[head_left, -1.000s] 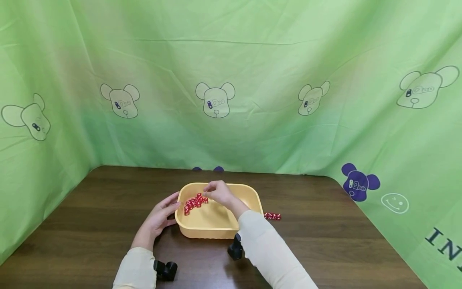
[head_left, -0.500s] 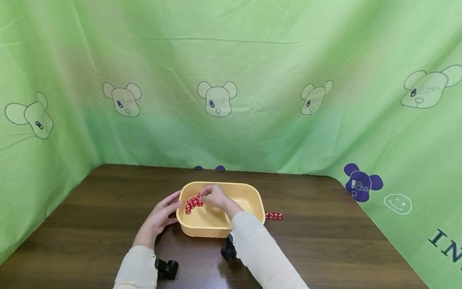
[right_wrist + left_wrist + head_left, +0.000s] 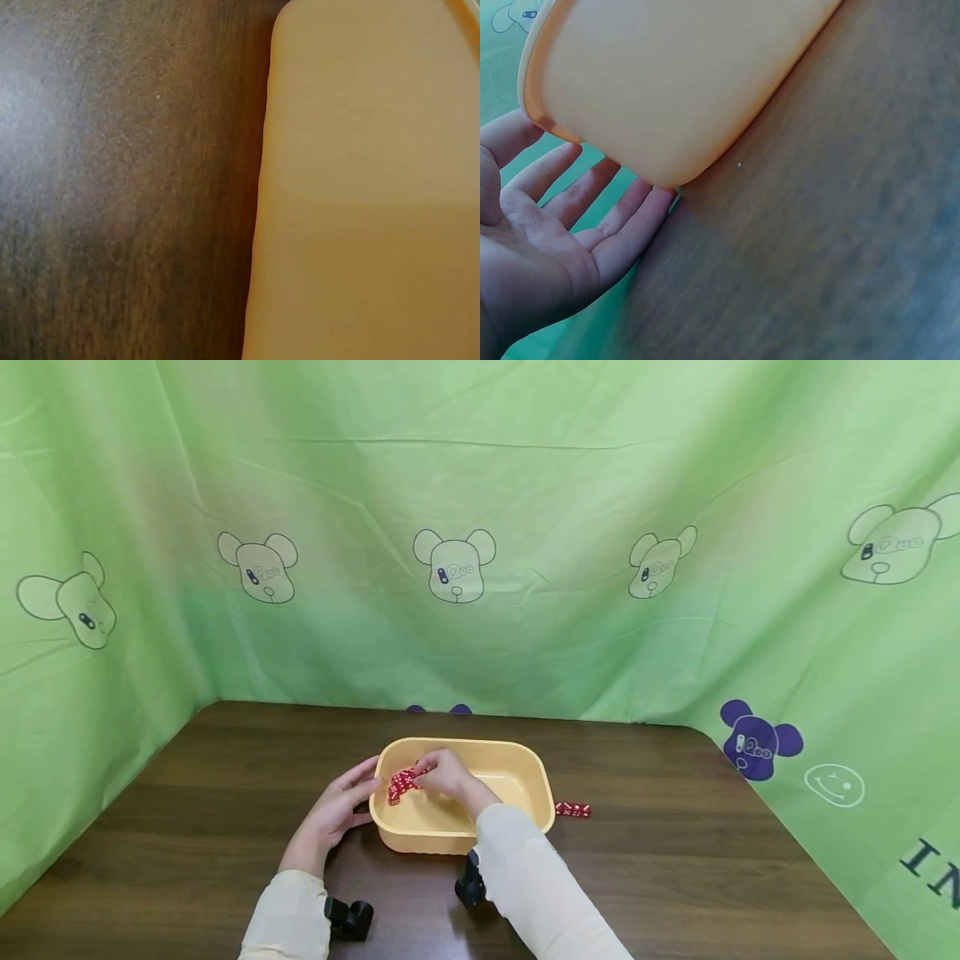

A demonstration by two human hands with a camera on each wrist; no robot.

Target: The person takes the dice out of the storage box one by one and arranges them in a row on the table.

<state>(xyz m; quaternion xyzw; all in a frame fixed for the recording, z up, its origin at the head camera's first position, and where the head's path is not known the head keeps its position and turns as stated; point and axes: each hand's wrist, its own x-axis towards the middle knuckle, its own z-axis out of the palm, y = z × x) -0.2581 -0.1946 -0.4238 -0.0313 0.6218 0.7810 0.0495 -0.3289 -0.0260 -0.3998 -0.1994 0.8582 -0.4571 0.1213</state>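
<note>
Right grip (image 3: 442,773) on dice (image 3: 400,782), tub (image 3: 537,777) lengthwise left-right.

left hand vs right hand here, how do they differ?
The left hand lies outside the yellow tub, fingers straight against its left wall; the right hand reaches inside, over the rim. The left hand holds nothing; the right hand's curled fingers are at the pile of red dice, a grip not clear. Both wear cream sleeves.
</note>
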